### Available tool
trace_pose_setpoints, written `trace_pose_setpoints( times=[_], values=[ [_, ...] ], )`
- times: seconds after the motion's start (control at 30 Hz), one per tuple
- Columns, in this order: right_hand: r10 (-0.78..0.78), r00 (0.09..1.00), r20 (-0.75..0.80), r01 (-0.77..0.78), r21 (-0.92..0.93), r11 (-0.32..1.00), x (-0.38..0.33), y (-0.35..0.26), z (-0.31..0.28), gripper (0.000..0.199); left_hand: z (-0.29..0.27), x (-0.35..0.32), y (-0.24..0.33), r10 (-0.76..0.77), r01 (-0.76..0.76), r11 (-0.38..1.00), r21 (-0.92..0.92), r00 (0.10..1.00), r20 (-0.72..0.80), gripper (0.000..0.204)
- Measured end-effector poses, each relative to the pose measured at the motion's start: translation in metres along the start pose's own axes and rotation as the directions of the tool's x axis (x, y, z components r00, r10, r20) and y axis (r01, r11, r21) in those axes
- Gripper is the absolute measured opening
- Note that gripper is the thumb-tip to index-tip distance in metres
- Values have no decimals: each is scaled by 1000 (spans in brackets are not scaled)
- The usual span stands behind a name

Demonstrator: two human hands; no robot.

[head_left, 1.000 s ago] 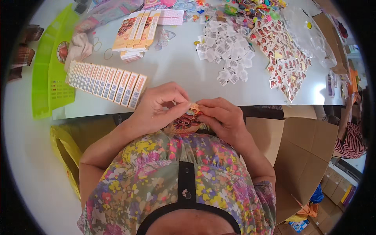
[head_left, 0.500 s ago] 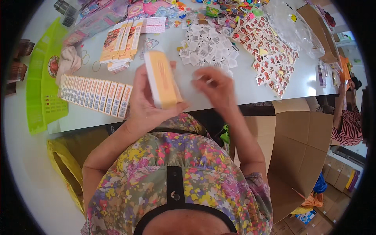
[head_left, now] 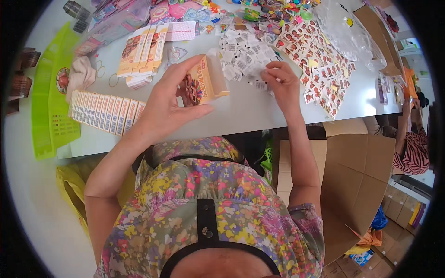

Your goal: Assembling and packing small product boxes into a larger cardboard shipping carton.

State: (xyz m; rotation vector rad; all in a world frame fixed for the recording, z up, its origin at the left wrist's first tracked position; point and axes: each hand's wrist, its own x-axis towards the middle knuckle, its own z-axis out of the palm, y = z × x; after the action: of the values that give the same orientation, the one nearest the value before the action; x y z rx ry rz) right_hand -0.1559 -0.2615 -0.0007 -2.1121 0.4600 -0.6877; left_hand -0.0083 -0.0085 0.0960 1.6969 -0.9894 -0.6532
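Head view, one person seated at a white table (head_left: 259,109). Left hand (head_left: 162,104): closed around a small orange carton (head_left: 200,84) with a cartoon print, thumb under its lower edge, fingers curled over the top; the carton is held tilted above the table's near part, its open end flap turned to the right. Right hand (head_left: 281,83): stretched forward, fingertips pinched narrow on a heap of small white printed slips (head_left: 241,58) lying on the table just beyond the carton. Left of the left hand: a row of like cartons (head_left: 104,113) laid flat side by side near the table edge. Behind that row: a short stack of flat cartons (head_left: 141,48). Far left: a lime-green plastic basket (head_left: 48,111). Right of the slips: a spread of red-and-white sticker sheets (head_left: 320,69). Below the table edge, right: open brown cardboard boxes (head_left: 352,176).
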Motion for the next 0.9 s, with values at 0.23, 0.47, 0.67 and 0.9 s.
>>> trace_pose_setpoints(
  times=[0.23,0.47,0.67,0.9],
  values=[
    [101,994,-50,-78,341,937,15,4,-12,8,0,20,-6,112,-119,972,205,993,44,82],
    [326,945,-42,-210,686,697,19,-65,-18,9,5,39,-10,174,-176,904,389,984,41,81],
    [30,973,-227,48,330,943,15,-100,15,10,25,46,-8,207,-166,872,460,978,-40,74],
    [-388,891,-236,380,-81,922,17,-105,26,11,18,46,-9,382,-295,660,691,924,29,78]
  ],
)
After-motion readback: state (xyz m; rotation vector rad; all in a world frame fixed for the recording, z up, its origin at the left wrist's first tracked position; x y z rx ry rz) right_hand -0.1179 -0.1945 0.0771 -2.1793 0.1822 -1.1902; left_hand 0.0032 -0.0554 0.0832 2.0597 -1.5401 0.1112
